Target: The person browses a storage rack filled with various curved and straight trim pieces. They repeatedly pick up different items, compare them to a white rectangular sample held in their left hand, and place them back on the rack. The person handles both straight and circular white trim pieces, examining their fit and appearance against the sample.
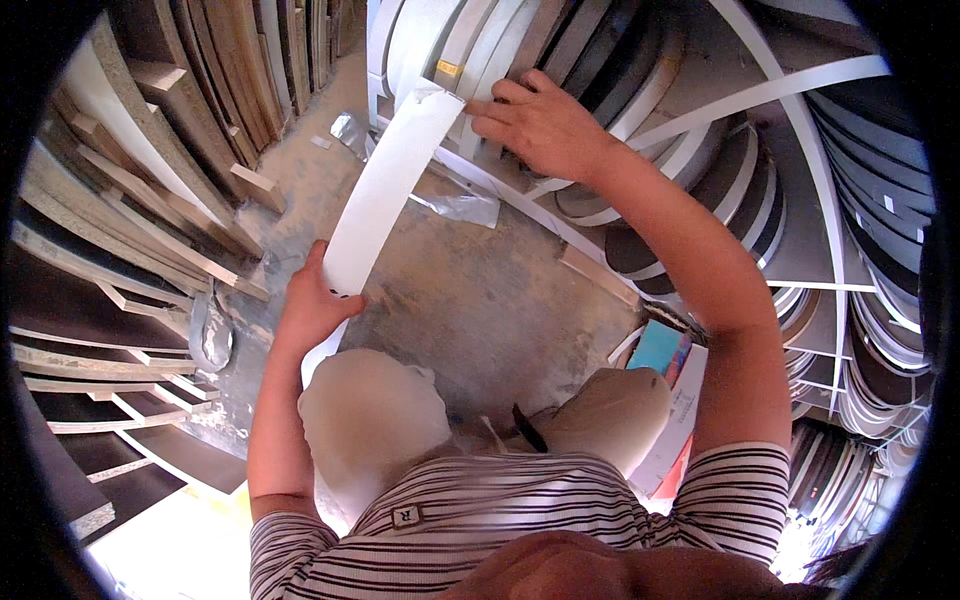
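Observation:
A long, curved white band (385, 190), like edge-banding tape, runs from near my left knee up to the rack ahead. Whether it is a single strip or the rim of a coil, I cannot tell. My left hand (318, 300) grips its lower part, thumb across the face beside some small dark marks. Near the band's far end, which has a creased edge, my right hand (545, 128) reaches in from the right. Its fingers are bent and spread apart, the tips at or just beside the band's edge. Behind them stand white rolls (492, 65) in the rack.
Upright wooden boards (235, 70) and stacked panels (100, 335) line the left. Several dark and white coils (870, 180) fill racks at the right. Crumpled clear plastic (465, 208) lies on the dusty floor (450, 300). A coloured box (665, 350) stands by my right knee.

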The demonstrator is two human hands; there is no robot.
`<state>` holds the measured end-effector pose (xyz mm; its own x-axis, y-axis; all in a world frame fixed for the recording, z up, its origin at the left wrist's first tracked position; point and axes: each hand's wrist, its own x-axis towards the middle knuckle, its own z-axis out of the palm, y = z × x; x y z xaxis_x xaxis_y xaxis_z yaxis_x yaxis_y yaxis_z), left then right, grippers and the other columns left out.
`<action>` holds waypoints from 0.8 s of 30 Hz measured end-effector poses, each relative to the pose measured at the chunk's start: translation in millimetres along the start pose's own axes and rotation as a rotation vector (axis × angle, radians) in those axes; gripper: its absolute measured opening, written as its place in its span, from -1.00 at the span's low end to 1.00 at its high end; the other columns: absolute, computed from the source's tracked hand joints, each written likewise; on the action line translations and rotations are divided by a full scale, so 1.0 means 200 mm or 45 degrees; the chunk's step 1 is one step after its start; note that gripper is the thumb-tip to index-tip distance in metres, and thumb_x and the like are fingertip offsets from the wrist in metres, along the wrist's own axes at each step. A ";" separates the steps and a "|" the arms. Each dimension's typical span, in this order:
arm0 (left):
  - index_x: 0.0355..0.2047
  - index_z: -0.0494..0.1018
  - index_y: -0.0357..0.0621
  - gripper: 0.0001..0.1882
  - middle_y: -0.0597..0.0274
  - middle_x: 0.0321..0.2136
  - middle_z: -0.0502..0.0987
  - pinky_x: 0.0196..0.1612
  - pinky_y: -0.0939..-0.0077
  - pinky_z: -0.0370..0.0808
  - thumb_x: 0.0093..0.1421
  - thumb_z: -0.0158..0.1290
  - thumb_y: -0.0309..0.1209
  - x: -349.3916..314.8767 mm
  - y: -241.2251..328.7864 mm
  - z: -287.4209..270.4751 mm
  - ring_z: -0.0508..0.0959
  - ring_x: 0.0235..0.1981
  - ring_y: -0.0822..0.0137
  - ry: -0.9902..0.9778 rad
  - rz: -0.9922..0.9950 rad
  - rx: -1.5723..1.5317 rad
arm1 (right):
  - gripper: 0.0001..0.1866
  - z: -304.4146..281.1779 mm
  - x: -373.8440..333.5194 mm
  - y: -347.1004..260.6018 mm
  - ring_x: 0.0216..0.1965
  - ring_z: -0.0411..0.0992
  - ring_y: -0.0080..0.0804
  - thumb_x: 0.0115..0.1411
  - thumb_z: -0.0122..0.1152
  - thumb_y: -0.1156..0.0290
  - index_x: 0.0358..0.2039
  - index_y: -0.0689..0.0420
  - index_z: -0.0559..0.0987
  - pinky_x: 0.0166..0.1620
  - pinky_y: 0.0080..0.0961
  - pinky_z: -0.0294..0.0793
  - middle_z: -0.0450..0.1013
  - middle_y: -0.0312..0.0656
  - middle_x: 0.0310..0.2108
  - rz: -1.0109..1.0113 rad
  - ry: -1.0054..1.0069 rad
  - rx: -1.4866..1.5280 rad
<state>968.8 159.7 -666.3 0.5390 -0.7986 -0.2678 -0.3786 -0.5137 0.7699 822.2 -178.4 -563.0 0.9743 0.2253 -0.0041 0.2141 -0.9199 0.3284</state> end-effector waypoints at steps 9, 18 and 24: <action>0.02 0.34 -0.19 -0.28 -0.20 -0.24 0.61 -0.07 0.11 0.54 -0.21 0.32 -0.34 -0.02 0.02 -0.04 0.63 -0.16 -0.15 -0.077 -0.105 -0.042 | -0.64 -0.10 0.07 0.23 0.09 0.37 -0.29 0.35 0.08 0.16 0.13 -0.14 0.52 0.17 -0.11 0.26 0.47 -0.31 0.01 0.448 0.312 -0.426; 0.00 0.35 -0.18 -0.32 -0.18 -0.22 0.61 -0.06 0.14 0.54 -0.18 0.31 -0.33 -0.04 -0.02 0.05 0.63 -0.15 -0.13 -0.052 -0.039 -0.074 | -0.81 -0.23 0.13 0.41 -0.14 0.44 -0.07 0.27 0.16 0.26 -0.26 0.11 0.56 0.05 -0.04 0.32 0.44 -0.11 -0.32 0.435 0.285 -0.001; 0.02 0.34 -0.17 -0.28 -0.19 -0.22 0.60 -0.05 0.13 0.54 -0.19 0.32 -0.30 -0.07 -0.02 0.05 0.63 -0.14 -0.16 -0.112 -0.052 -0.057 | -0.56 -0.28 -0.02 0.32 0.01 0.38 -0.29 0.34 0.10 0.25 0.22 -0.34 0.49 0.13 -0.05 0.29 0.42 -0.27 -0.11 0.439 -0.080 -0.367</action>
<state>956.0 169.5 -671.8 0.4841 -0.8030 -0.3477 -0.3229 -0.5332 0.7819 828.0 -221.1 -489.4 0.9895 -0.1069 0.0975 -0.1435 -0.8091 0.5699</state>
